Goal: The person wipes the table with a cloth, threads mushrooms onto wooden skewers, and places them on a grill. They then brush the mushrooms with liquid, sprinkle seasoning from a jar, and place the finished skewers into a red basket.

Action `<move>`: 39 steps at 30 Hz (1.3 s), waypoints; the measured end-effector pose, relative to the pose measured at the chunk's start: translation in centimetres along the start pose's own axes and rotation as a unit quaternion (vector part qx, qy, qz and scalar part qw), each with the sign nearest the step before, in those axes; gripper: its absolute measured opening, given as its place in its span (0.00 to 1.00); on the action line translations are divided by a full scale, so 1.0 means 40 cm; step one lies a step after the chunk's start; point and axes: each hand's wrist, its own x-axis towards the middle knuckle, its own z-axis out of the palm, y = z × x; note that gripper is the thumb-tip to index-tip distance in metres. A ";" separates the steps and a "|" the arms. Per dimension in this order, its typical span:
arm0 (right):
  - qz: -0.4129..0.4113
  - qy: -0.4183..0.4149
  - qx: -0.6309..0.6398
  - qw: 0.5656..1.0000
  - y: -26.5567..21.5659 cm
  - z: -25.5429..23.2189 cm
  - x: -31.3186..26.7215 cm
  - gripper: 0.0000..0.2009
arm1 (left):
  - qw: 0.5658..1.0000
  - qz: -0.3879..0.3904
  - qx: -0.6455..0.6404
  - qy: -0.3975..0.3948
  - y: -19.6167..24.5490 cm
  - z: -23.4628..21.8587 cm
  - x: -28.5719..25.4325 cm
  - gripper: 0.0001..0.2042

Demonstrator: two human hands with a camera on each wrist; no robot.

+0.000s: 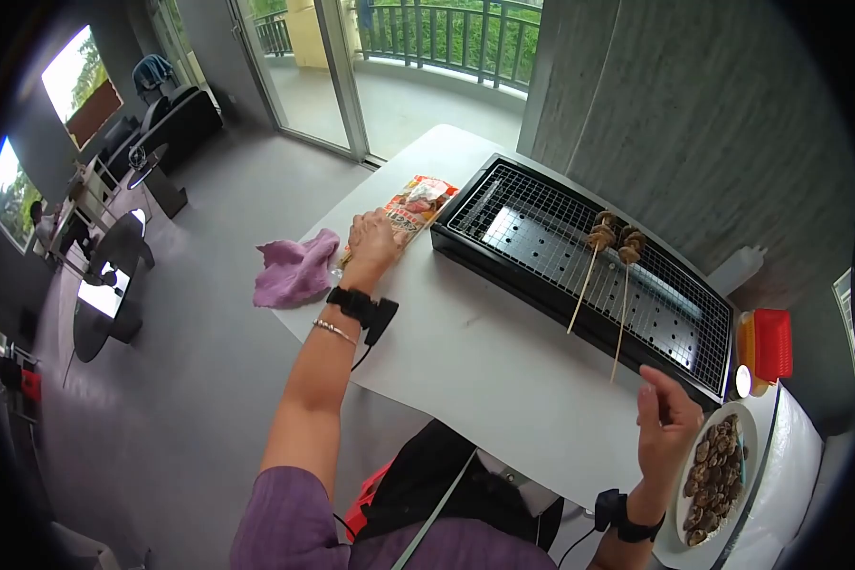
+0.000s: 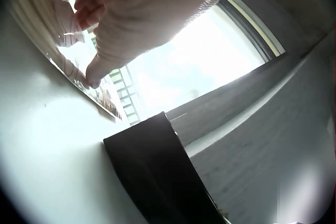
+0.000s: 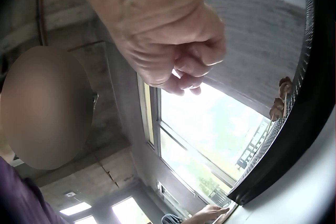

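My left hand [image 1: 375,249] grips a red and white plastic packet [image 1: 422,199] on the white table, fingers curled over it; thin sticks show beside the hand. In the left wrist view the thumb of my left hand [image 2: 142,19] lies at the edge of the clear packet [image 2: 63,50], which holds long sticks. My right hand [image 1: 667,432] hovers between the grill and the plate, loosely curled and holding nothing. Two skewers of brown mushroom-like pieces [image 1: 600,231] lie on the grill's wire mesh [image 1: 541,204], their bare sticks over its near edge.
A white oval plate [image 1: 676,518] of brown pieces stands at the right, beside red and yellow baskets [image 1: 772,344]. A purple cloth [image 1: 297,271] lies at the table's left edge. A grey wall [image 1: 703,114] rises behind the grill, and a white bottle [image 1: 736,270] is near it.
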 end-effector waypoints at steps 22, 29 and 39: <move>-0.063 -0.113 0.083 0.988 -0.030 0.048 -0.038 0.09 | 0.808 -0.004 -0.521 -0.274 -0.080 -0.234 0.062 0.18; -0.058 -0.063 0.197 0.977 -0.093 0.127 0.012 0.12 | 0.719 0.056 -0.571 -0.392 0.028 -0.375 -0.136 0.23; -0.029 -0.083 0.253 0.963 -0.062 0.164 0.039 0.04 | 0.727 0.129 -0.434 -0.515 0.148 -0.399 -0.247 0.15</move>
